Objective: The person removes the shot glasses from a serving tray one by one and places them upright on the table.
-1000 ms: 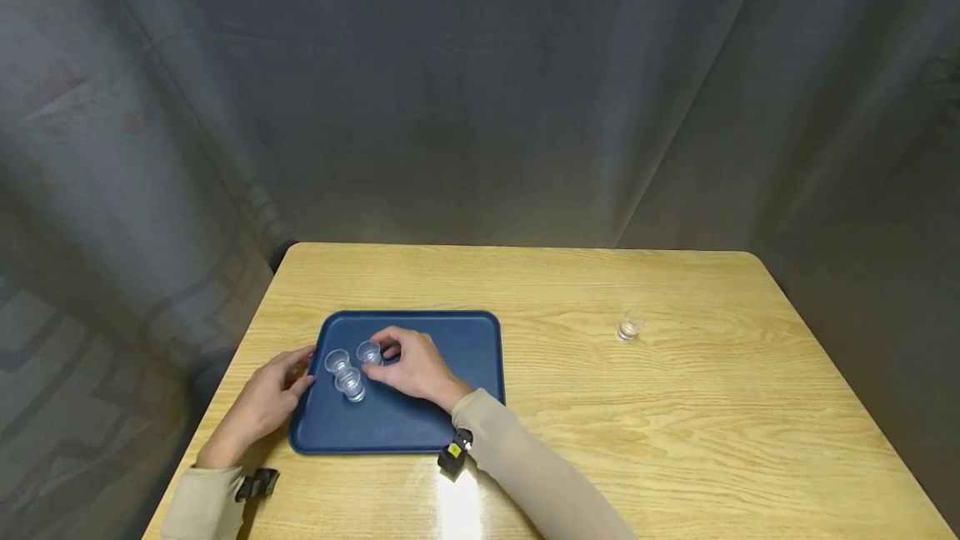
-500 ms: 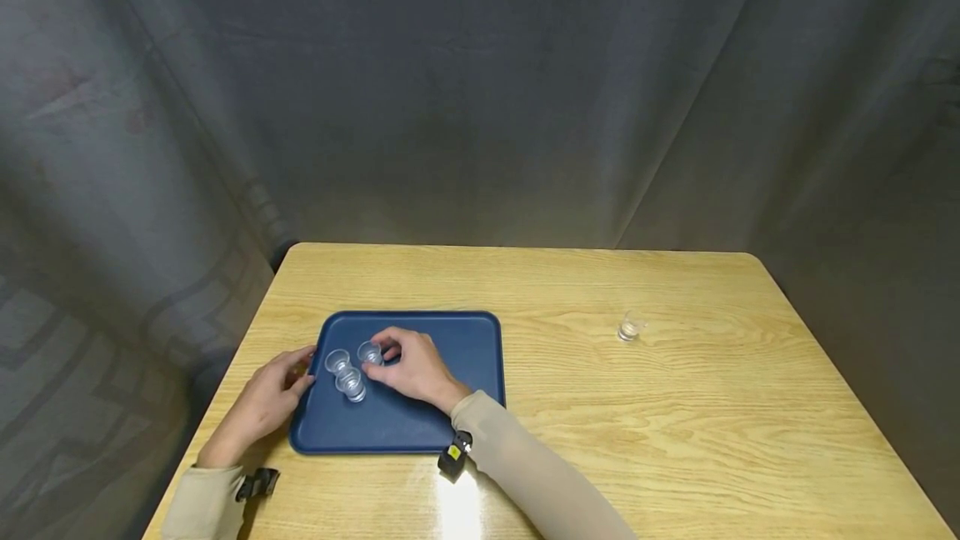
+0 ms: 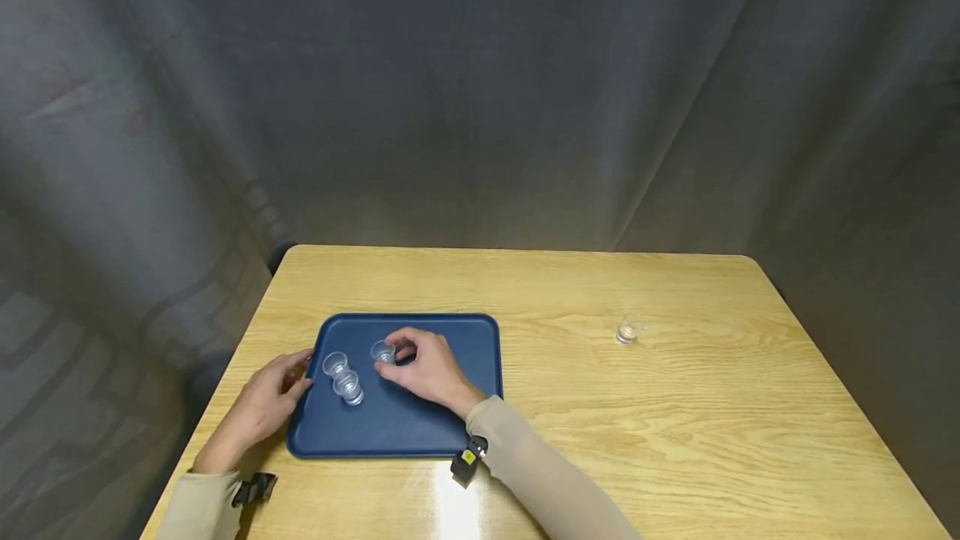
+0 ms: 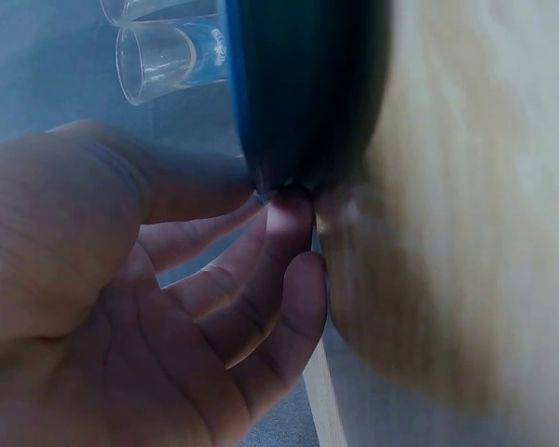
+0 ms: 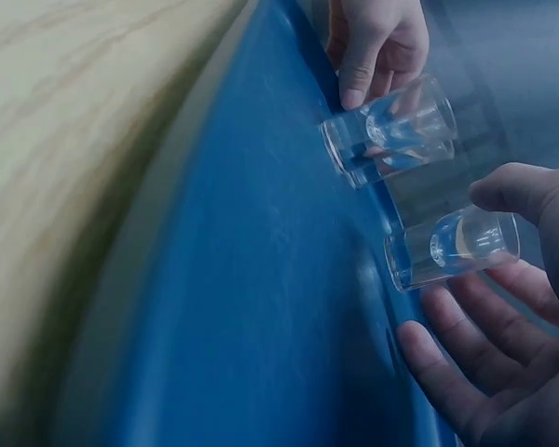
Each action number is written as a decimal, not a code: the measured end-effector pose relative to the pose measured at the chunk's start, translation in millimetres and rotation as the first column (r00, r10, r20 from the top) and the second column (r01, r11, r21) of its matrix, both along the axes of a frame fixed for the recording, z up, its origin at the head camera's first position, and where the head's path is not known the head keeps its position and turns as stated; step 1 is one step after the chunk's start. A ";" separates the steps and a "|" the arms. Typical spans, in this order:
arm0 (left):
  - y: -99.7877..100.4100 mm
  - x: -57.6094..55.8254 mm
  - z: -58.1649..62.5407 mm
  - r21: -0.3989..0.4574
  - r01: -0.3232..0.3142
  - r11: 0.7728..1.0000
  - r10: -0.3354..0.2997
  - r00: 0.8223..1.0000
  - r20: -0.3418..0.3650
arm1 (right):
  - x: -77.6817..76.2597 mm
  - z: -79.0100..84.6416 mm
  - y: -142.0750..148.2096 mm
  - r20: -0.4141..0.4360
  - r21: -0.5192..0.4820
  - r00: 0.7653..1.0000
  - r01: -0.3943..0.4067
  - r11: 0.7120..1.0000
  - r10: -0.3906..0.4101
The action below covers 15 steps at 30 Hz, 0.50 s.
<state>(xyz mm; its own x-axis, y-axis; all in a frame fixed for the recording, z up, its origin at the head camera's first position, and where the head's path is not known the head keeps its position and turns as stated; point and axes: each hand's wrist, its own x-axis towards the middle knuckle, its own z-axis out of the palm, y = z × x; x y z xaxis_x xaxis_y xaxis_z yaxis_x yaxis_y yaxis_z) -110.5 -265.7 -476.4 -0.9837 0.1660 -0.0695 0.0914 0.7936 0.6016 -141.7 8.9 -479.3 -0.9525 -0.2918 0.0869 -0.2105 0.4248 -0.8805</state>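
A clear shot glass stands upright at the blue tray, pinched between the thumb and fingers of my right hand. To its left on the tray are two more shot glasses, a rear one and a front one, close together. The right wrist view has the held shot glass between thumb and fingers, with a gap to the other glasses. My left hand grips the tray's left edge; in the left wrist view its thumb lies on the rim and its fingertips reach the outer underside.
Another shot glass stands by itself on the wooden table, right of the tray. A grey curtain hangs behind the table. Black cameras are strapped at both wrists.
My right hand has moved a short way right with the shot glass, widening the gap to the other two. My left hand stays at the tray's edge.
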 end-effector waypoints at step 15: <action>-0.6 0.2 0.5 -0.004 -0.003 1.000 0.003 1.000 0.012 | 5.6 9.2 40.6 0.013 -0.035 1.000 0.027 0.999 -0.026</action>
<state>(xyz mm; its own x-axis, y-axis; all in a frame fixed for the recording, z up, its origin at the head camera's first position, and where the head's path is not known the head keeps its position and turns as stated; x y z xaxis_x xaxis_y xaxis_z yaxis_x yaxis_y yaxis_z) -110.3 -266.3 -475.9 -0.9833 0.1626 -0.0818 0.0818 0.7964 0.5992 -136.1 49.4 -470.1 -0.9609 -0.2634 0.0851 -0.1887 0.3988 -0.8974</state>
